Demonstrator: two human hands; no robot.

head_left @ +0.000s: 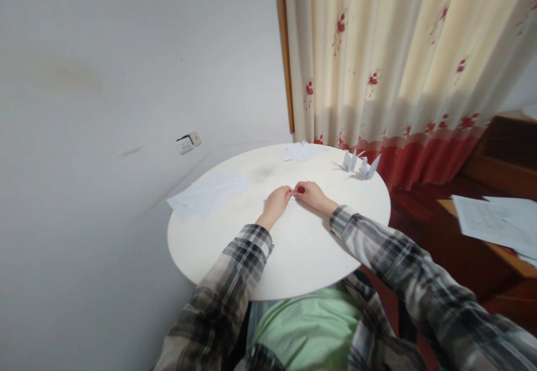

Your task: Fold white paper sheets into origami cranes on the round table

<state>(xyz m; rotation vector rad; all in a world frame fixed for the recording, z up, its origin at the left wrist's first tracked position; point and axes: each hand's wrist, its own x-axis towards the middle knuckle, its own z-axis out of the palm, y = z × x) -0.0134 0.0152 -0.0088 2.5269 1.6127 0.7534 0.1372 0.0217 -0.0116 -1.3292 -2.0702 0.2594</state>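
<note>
My left hand [277,203] and my right hand [312,196] meet over the middle of a round white table [293,259]. The fingers of both are pinched together on a small piece of white paper [293,198], mostly hidden under them. A thin bit of its edge shows between the hands and left of my left hand. How the paper is folded I cannot make out. Beyond my right hand, two folded paper cranes [367,168] stand near the table's right edge.
Loose white sheets [210,192] lie at the table's left edge, more paper [302,151] at the back. A wall with a socket [184,145] is on the left. A flowered curtain [377,80] hangs behind. Printed sheets [495,220] rest on wooden furniture at right.
</note>
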